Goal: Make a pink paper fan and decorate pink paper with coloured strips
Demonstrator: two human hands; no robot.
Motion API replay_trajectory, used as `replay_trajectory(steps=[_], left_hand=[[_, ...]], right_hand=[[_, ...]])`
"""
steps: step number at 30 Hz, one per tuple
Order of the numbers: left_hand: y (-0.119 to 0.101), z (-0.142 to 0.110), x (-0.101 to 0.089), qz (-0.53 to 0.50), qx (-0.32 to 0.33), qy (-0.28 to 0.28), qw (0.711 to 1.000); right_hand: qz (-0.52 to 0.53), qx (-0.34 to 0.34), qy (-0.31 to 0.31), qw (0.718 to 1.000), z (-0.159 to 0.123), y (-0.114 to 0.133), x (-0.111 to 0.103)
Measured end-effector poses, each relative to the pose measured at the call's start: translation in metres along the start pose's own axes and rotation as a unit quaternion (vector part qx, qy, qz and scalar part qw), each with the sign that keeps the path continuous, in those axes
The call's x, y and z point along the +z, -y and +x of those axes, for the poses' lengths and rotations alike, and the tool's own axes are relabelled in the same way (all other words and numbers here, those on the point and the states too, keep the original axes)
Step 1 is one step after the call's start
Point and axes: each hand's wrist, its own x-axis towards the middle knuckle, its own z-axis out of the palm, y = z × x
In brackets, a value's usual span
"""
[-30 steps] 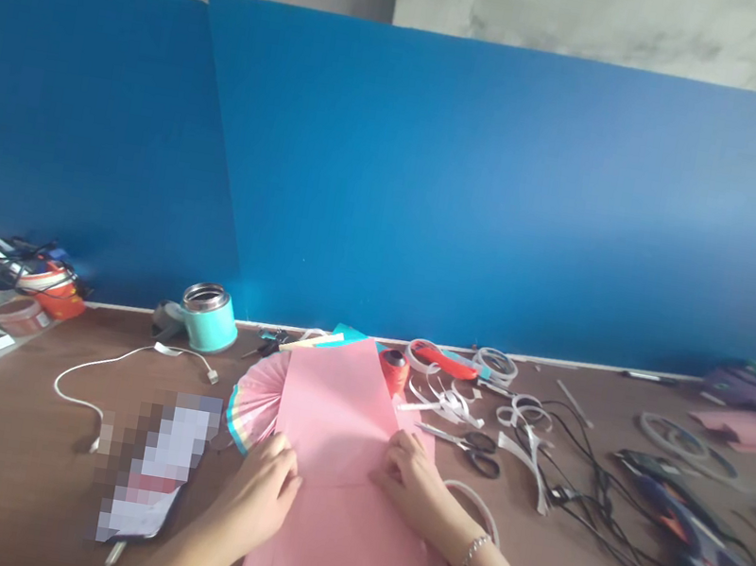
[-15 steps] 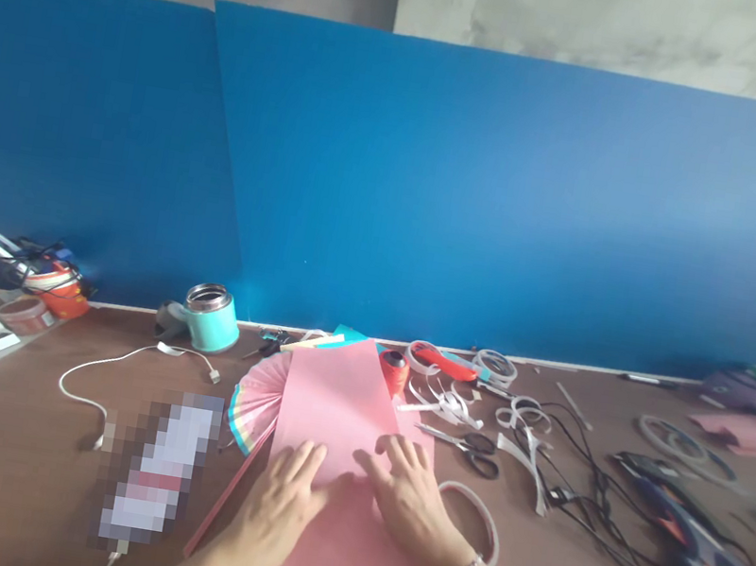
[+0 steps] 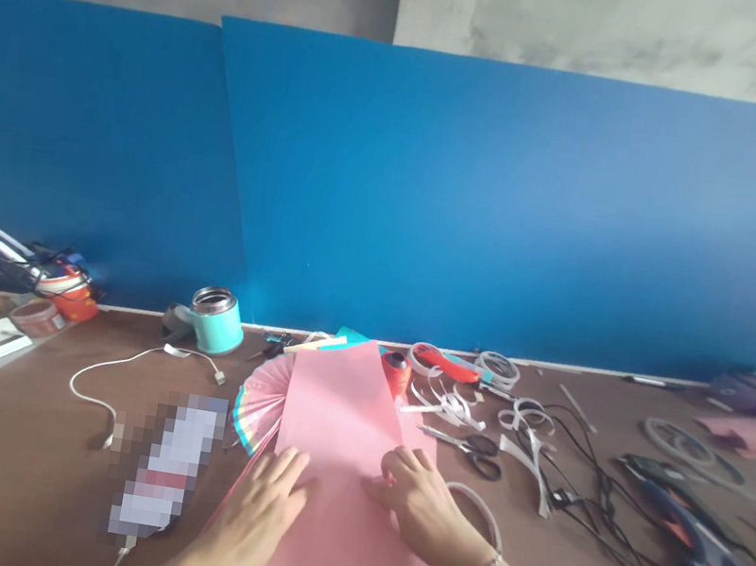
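Note:
A large pink paper sheet (image 3: 339, 411) lies on the brown table (image 3: 17, 475) in front of me, its far part folded over. My left hand (image 3: 259, 513) lies flat on the paper's left side, fingers stretched out. My right hand (image 3: 419, 500) presses on the right side of the fold, fingers spread and a little bent. A pleated paper fan (image 3: 259, 398) with coloured edges peeks out from under the sheet's left edge.
Scissors (image 3: 473, 449), a red thread spool (image 3: 395, 369), tape rings (image 3: 498, 367) and white paper strips lie right of the sheet. Black cables and a glue gun (image 3: 684, 523) sit further right. A teal cup (image 3: 215, 317), a white cable (image 3: 121, 367) and a blurred object (image 3: 166, 465) are left. Blue boards stand behind.
Both hands went from pinching the fold's ends to lying flat on the paper near its middle, then spread slightly apart along the crease. The view shifted a little.

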Motion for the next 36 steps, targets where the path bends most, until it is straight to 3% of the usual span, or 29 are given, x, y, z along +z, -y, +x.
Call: replay_trajectory(steps=[10,15,18,22,27,31,36], left_hand=[[0.013,-0.024,-0.011,-0.039,0.005,-0.058,0.998],[0.019,-0.032,-0.003,-0.011,0.018,-0.164,0.986],[0.023,-0.034,-0.01,-0.021,0.012,-0.21,0.977],[0.015,-0.02,-0.026,-0.059,-0.022,-0.196,0.979],[0.003,0.001,-0.013,-0.058,0.015,-0.11,0.992],[0.003,0.008,-0.005,-0.028,0.01,-0.081,0.996],[0.003,0.013,-0.012,-0.013,0.03,-0.061,0.998]], right_hand=[[0.011,0.049,-0.017,0.999,-0.025,-0.028,-0.012],[0.011,0.069,-0.014,0.997,-0.028,-0.024,-0.016],[0.005,0.061,-0.015,0.998,-0.024,-0.018,-0.017],[-0.047,-0.004,-0.014,0.999,-0.013,-0.015,-0.014],[-0.104,-0.053,-0.013,0.993,-0.006,-0.017,-0.009],[-0.068,-0.025,-0.026,0.997,-0.01,-0.022,-0.007],[-0.03,0.029,-0.054,0.998,-0.017,-0.026,-0.012]])
